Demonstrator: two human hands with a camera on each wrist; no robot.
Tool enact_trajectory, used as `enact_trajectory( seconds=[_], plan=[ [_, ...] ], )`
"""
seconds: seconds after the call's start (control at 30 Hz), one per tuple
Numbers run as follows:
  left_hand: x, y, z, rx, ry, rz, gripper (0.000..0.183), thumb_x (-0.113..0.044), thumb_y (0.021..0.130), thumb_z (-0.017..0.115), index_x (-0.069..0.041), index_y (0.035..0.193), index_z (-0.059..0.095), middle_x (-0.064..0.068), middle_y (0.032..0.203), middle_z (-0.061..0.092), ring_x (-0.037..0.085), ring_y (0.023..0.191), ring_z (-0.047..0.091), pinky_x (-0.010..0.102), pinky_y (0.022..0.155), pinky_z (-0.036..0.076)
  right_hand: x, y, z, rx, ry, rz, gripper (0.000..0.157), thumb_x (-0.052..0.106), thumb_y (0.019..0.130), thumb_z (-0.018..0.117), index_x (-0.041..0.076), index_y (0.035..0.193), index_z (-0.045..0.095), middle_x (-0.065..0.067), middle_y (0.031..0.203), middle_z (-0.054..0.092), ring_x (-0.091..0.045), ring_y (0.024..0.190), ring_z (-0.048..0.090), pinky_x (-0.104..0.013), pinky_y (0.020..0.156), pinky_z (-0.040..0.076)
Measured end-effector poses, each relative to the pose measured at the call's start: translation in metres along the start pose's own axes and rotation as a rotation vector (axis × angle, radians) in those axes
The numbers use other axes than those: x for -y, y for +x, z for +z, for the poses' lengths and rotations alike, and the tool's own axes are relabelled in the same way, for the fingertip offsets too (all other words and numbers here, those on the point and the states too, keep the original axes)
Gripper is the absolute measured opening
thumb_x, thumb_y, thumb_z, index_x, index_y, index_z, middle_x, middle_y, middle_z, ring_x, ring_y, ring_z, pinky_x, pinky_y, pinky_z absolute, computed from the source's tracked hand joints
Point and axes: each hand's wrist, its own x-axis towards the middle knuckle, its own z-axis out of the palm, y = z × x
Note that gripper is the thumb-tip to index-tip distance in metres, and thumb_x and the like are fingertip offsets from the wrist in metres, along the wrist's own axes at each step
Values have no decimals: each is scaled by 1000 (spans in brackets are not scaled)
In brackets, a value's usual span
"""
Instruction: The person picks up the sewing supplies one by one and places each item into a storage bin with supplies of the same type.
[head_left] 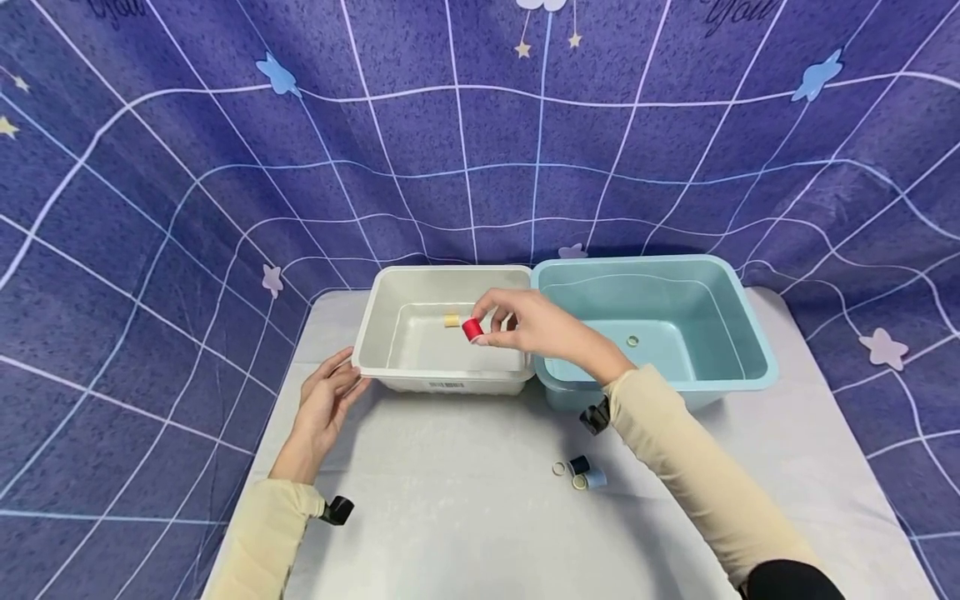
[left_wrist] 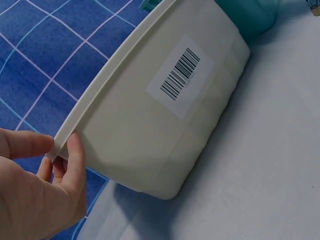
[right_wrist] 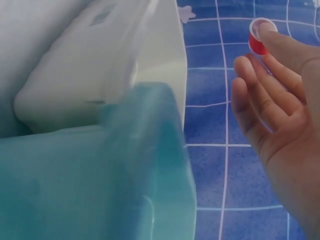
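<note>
My right hand (head_left: 536, 323) pinches a spool of red thread (head_left: 472, 330) between thumb and finger, over the white plastic bin (head_left: 446, 386). In the right wrist view the white end of the red spool (right_wrist: 258, 46) shows beside the thumb, and the other fingers are spread loosely. At the bin's near left corner, my left hand (head_left: 324, 400) holds the rim; the left wrist view shows that hand (left_wrist: 45, 185) with thumb and fingertips on either side of the rim. A yellow thread spool (head_left: 452, 321) lies inside the white bin.
A teal bin (head_left: 660, 386) stands right against the white one, with a small ring (head_left: 632, 341) on its floor. Nearer on the pale table lie a dark spool (head_left: 578, 465), a light blue spool (head_left: 596, 478) and two rings (head_left: 558, 469). A blue grid-patterned curtain (head_left: 495, 133) hangs behind.
</note>
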Motion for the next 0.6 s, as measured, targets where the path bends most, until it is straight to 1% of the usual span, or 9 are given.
enact_trajectory(
  seconds=[0.13,0.23,0.3,0.37,0.47,0.6],
  plan=[
    [-1,-1,0,-5,0,-6,60,12,102,50,-2,158,37,3,121,67,11,109,72,22,97,62,1,21,-1,13,-5,-7,27,22,91,84,13,112,70,-2,109,75,-12,83,69,-33,80,64],
    [1,-1,0,-2,-5,-4,61,12,102,50,-2,159,35,4,122,67,12,111,72,22,98,62,0,36,1,12,-21,2,27,25,91,84,14,112,70,-1,107,75,-11,83,69,-30,81,63],
    [2,0,-1,-2,-10,-2,61,12,102,50,-2,159,35,4,121,67,12,110,72,22,98,62,-1,46,3,22,-19,7,28,26,91,84,15,113,70,0,108,75,-11,84,70,-27,80,62],
    [2,0,-1,-1,-13,3,61,12,101,50,-2,159,35,4,120,68,12,110,72,22,98,62,-2,56,6,44,-20,12,29,26,92,83,15,115,70,1,108,75,-11,85,70,-26,79,60],
    [2,-1,-2,5,-17,7,61,12,101,49,-1,159,35,3,118,68,13,111,72,23,99,62,-3,69,8,81,-25,22,30,23,92,83,13,116,70,-2,110,76,-14,87,72,-26,77,59],
    [2,-2,-2,4,-15,17,60,12,101,49,-1,158,36,2,116,70,14,111,71,24,99,62,-4,87,8,134,-94,22,28,21,92,82,10,114,69,-6,111,76,-18,92,74,-28,82,61]
  ],
)
